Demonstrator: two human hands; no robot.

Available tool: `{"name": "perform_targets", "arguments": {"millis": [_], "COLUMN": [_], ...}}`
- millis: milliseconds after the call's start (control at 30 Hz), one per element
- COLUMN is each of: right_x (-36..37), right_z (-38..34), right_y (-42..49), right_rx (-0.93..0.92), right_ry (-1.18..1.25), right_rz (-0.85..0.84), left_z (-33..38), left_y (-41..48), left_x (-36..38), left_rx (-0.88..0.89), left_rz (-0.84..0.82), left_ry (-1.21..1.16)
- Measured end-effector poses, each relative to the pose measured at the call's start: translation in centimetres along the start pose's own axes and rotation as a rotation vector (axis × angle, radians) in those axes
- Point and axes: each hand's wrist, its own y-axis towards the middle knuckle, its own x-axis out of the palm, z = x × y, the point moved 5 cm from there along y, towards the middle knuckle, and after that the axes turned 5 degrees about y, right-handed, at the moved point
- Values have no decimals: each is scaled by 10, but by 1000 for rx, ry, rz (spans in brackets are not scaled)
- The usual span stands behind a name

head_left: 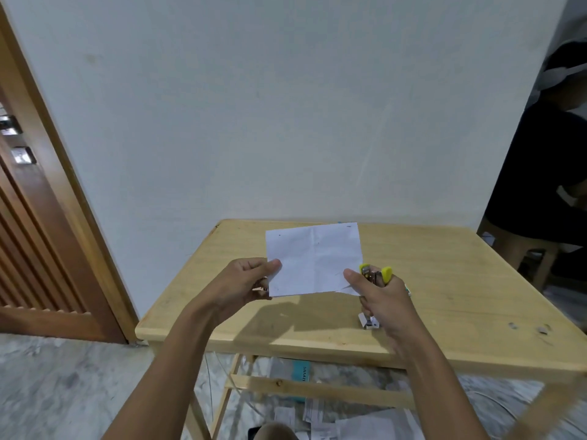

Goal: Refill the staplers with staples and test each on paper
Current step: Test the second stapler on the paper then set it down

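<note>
my left hand (pixel 251 277) pinches the creased white paper sheet (pixel 314 260); right hand (pixel 379 292) grips the small yellow-and-metal stapler (pixel 376 274) w/ paper corner. i'd seat corner fully, squeeze firm

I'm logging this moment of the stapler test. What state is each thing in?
Paper: creased, held up above the table by both hands.
Yellow stapler: in the right hand, at the paper's lower right corner.
Left hand: pinching the paper's left edge.
Small metal item: lying on the table.
Door: cannot tell whether shut.
</note>
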Motion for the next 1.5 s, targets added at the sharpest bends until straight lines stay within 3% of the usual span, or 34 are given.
{"name": "perform_targets", "arguments": {"millis": [100,200,367,433,567,700,900,1233,1500], "right_x": [-5,-4,2,11,45,68,76,68,69], "right_z": [-13,-16,4,20,47,50,55,53,54], "right_y": [3,8,5,0,-15,-24,-25,-20,-25], "right_rx": [-18,-23,2,57,209,192,176,70,110], "right_ry": [-56,-35,71,114,292,438,454,480,437], "right_rz": [-49,15,118,45,-267,-404,-387,-321,-303], "left_z": [0,2,-4,-10,-20,-29,-30,-21,-24], "left_y": [-2,-5,-2,-1,-5,-12,-21,-28,-29], "left_x": [-6,1,7,15,38,60,79,85,85], "left_rx": [-33,-37,43,64,60,61,12,59,67], "left_rz": [-114,-144,103,176,268,347,396,444,498], "left_ry": [117,181,-16,-121,-245,-360,-468,-430,-299]}}
